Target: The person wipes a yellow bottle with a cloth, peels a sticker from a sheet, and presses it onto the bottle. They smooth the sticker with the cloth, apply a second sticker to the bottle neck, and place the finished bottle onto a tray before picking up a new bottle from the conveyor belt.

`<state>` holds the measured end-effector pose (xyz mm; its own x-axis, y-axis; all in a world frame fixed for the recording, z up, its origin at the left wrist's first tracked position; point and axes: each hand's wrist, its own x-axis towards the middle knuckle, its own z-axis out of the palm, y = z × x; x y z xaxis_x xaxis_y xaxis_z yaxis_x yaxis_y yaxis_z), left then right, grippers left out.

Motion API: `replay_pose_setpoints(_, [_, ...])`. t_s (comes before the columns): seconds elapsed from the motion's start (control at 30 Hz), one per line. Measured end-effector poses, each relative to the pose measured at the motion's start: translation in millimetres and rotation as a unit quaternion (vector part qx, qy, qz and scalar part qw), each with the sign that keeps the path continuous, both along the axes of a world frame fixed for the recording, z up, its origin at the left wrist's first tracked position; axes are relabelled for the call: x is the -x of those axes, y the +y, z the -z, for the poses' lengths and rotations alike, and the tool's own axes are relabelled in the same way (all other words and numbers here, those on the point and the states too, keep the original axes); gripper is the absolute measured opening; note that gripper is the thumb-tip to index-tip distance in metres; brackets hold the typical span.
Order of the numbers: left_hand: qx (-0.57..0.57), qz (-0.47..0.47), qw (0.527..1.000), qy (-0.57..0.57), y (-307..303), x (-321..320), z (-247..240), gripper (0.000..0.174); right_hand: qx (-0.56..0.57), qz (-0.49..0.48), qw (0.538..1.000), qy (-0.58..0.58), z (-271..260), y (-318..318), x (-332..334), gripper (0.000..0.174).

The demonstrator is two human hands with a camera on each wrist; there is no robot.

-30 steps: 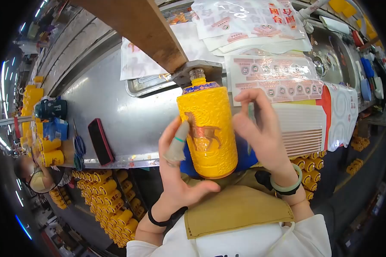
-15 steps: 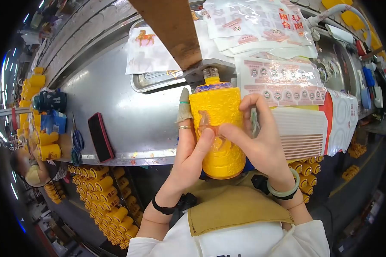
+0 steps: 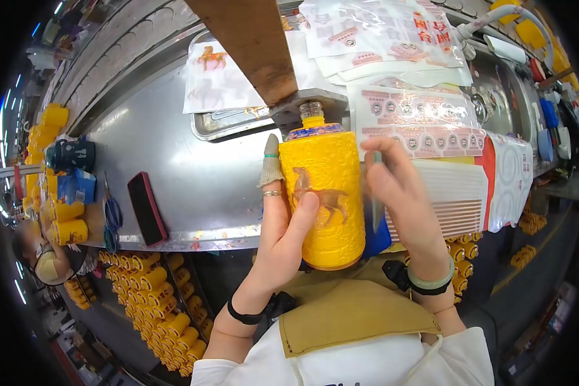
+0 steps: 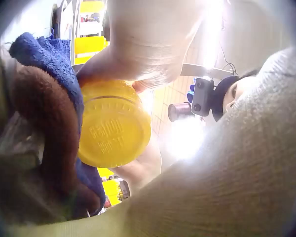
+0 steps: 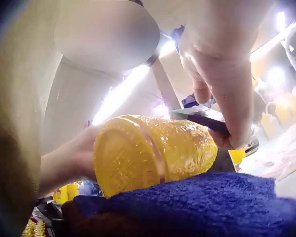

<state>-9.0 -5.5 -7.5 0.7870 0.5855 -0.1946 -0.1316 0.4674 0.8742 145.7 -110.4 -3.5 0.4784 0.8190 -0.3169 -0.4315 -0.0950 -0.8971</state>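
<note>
A yellow textured bottle (image 3: pixel 331 161) with a brown horse picture (image 3: pixel 321 196) on its front lies with its clear glass neck pointing away. My left hand (image 3: pixel 280 235) grips its left side, thumb on the front by the horse; the index finger wears a pale finger cot (image 3: pixel 272 154). To the right of the bottle, my right hand (image 3: pixel 402 199) pinches a thin, flat strip-like tool (image 5: pixel 200 118), dark with a greenish end. In the right wrist view it reaches over the bottle's side. A blue cloth (image 5: pixel 202 197) lies under the bottle, whose embossed base (image 4: pixel 113 131) faces the left wrist camera.
A wooden beam (image 3: pixel 251 51) with a metal bracket comes down at the bottle's neck. Printed decal sheets (image 3: pixel 424 119) cover the table's right; a phone (image 3: pixel 147 209) and scissors (image 3: pixel 112 212) lie left. More yellow bottles (image 3: pixel 167 309) stand below. Another person is at far left.
The left hand has closed round the bottle's side and its thumb has come onto the front. The right thumb touched the horse half a second ago; now that hand is off to the right.
</note>
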Motion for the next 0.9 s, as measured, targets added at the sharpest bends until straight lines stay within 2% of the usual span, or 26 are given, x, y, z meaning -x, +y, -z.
replay_pose_setpoints(0.03, [0.004,-0.003,1.000,-0.004,-0.6,-0.2,-0.5,0.074,0.001,0.001,1.000,-0.001,1.2,0.1,-0.8,0.030])
replay_pose_setpoints(0.1, [0.009,-0.005,1.000,-0.007,-1.7,1.4,1.4,0.074,-0.035,0.096,0.991,-0.084,3.1,1.3,-0.8,0.028])
replay_pose_setpoints(0.13, [0.012,0.001,1.000,0.004,-2.0,3.7,5.1,0.073,-0.040,0.127,0.987,-0.085,-4.0,3.3,3.6,0.029])
replay_pose_setpoints(0.17, [0.014,0.007,1.000,0.015,-2.1,5.4,7.0,0.072,-0.040,0.128,0.987,-0.085,-9.9,3.6,6.5,0.029])
replay_pose_setpoints(0.23, [0.011,0.012,0.999,0.032,-1.6,7.0,6.3,0.070,-0.059,0.073,0.979,-0.182,-21.0,3.3,12.5,0.030])
replay_pose_setpoints(0.3, [0.007,0.016,0.999,0.049,-2.2,6.5,5.6,0.068,-0.003,0.040,0.969,-0.242,-24.2,3.4,21.0,0.024])
replay_pose_setpoints(0.47, [0.001,-0.053,0.999,-0.001,-7.2,-3.9,-6.1,0.061,0.116,0.067,0.850,-0.510,-11.2,-8.2,-11.3,0.028])
replay_pose_setpoints(0.5, [-0.001,-0.057,0.998,-0.004,-7.7,-4.0,-7.0,0.061,0.112,0.066,0.848,-0.513,-15.3,-5.6,-12.9,0.028])
replay_pose_setpoints(0.57, [-0.009,-0.042,0.999,-0.013,-11.3,-2.6,-6.9,0.063,0.040,0.094,0.887,-0.450,-28.9,-1.9,-15.0,0.028])
replay_pose_setpoints(0.63, [-0.046,-0.059,0.997,-0.002,-13.4,-0.8,-3.6,0.061,0.025,0.093,0.873,-0.478,-38.9,4.0,-15.2,0.031])
replay_pose_setpoints(0.7, [-0.015,-0.063,0.998,0.019,-14.8,-1.2,-2.8,0.053,-0.052,0.048,0.860,-0.506,-46.9,14.0,-21.2,0.028])
replay_pose_setpoints(0.73, [-0.015,-0.069,0.997,0.017,-15.8,-2.7,-2.5,0.053,-0.055,0.043,0.859,-0.507,-51.7,17.9,-24.5,0.028])
replay_pose_setpoints(0.8, [-0.046,-0.102,0.994,0.021,-19.1,-5.8,-1.8,0.047,-0.046,-0.068,0.844,-0.531,-58.7,23.6,-29.1,0.032])
replay_pose_setpoints(0.83, [-0.045,-0.107,0.993,0.019,-19.9,-6.0,-0.3,0.047,-0.048,-0.073,0.842,-0.532,-57.3,27.3,-27.3,0.032])
replay_pose_setpoints(0.9, [-0.083,-0.106,0.991,0.026,-21.3,-6.1,3.4,0.046,-0.001,-0.076,0.908,-0.411,-48.1,35.6,-20.1,0.037])
